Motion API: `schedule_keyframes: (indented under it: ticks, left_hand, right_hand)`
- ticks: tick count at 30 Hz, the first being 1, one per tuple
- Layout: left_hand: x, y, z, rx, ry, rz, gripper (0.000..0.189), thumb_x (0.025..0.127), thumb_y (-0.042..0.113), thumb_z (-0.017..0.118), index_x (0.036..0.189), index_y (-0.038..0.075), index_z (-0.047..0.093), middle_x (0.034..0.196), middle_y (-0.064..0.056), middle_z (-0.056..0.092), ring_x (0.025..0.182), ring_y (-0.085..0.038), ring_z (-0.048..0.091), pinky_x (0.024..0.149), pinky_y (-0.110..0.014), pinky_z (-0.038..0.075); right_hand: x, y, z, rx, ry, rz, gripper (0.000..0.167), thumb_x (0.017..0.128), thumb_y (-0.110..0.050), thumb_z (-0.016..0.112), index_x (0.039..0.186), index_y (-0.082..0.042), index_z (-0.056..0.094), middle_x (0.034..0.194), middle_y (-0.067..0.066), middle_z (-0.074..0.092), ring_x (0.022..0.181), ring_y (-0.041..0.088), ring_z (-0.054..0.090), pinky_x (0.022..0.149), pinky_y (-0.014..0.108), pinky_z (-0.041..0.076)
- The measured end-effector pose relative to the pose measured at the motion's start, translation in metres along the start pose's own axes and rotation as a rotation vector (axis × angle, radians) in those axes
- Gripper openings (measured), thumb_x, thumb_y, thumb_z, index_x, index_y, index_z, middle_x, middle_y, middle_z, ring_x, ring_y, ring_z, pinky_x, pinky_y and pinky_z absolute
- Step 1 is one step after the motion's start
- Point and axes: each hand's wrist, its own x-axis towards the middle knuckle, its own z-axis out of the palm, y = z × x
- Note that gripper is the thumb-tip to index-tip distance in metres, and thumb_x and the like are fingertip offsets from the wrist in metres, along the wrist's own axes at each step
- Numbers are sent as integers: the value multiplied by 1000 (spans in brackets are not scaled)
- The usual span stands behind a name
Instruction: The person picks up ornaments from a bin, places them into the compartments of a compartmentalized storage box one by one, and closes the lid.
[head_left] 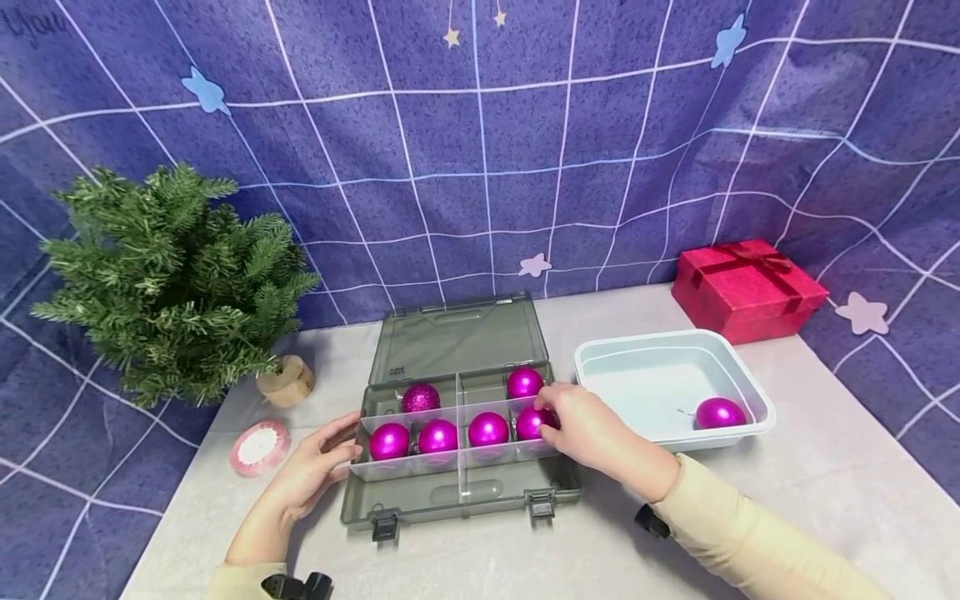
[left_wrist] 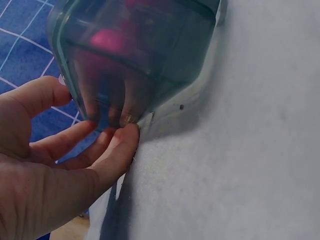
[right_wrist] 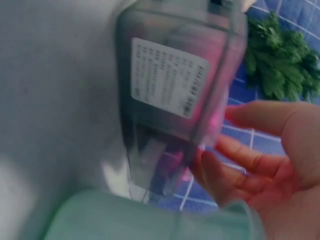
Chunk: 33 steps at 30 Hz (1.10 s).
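Magenta bauble (head_left: 529,423) at the right end of the middle row in the grey translucent divided case (head_left: 405,496) sits between the thumb and bent fingers of the right hand (head_left: 592,429), which pinches it. Loosely open, the left hand (head_left: 315,467) touches the case's left end with its fingers. Another bauble (head_left: 720,413) lies in the pale blue tray (head_left: 645,375) to the right.
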Motion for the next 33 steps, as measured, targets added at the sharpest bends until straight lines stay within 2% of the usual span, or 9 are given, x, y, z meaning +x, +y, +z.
schedule_keyframes:
  ticks: [4,6,12,17,21,24,28,30,33]
  left_hand:
    - [1,0,1,4,-10,3,66,102,9,56,158,-6,25,158,-32,29,132,-33,45,101,-50,42]
    - [2,0,2,2,-9,3,66,101,9,56,158,-6,25,158,-32,29,131,-33,46,100,-49,42]
    - [4,1,1,0,-11,6,66,101,8,55,158,-5,25,158,-31,29,136,-40,39,102,-53,40]
    - [4,2,1,3,-18,7,65,102,8,55,158,-5,25,159,-31,28,138,-41,38,102,-52,41]
    - [2,2,0,-10,-17,-6,66,101,6,55,158,-5,25,159,-30,28,136,-33,42,98,-43,46]
    - [1,1,0,-17,-11,-19,67,101,6,56,159,-4,24,160,-30,27,136,-29,43,95,-38,48]
    - [0,2,1,-18,-10,-25,68,101,7,56,159,-4,23,161,-28,26,135,-26,44,94,-36,48]
    - [0,2,1,-20,-11,-23,67,101,7,56,159,-4,23,161,-28,26,133,-22,46,94,-35,48]
    - [1,2,2,-25,-12,-17,67,101,6,56,159,-4,23,161,-29,26,129,-17,49,94,-35,49]
  right_hand:
    - [-9,7,-21,103,-9,-17,20,85,-5,78,104,-2,72,99,6,71,92,25,67,83,42,55]
    - [-15,13,-38,107,-18,-25,20,87,-7,77,105,-4,72,100,4,72,94,26,67,85,44,55]
    - [-35,51,-91,-44,-148,36,26,85,-17,79,106,-5,72,97,4,72,93,29,68,82,48,53]
    - [-51,92,-118,-100,-243,124,29,80,-17,82,100,1,70,91,10,71,89,34,68,80,50,53]
    - [-55,114,-125,-122,-287,187,32,78,-16,81,101,3,69,92,15,70,90,36,68,82,53,52]
    - [-57,119,-124,-134,-321,227,33,78,-15,81,103,4,68,92,16,69,87,34,67,81,54,52]
    - [-60,121,-121,-156,-340,246,32,76,-13,80,101,3,68,86,10,68,80,26,64,77,50,52]
    - [-61,123,-119,-137,-339,239,32,76,-12,81,101,3,69,85,6,68,79,24,64,77,47,51]
    - [-62,126,-116,-50,-335,219,32,76,-11,82,102,3,70,89,6,71,84,25,65,80,45,51]
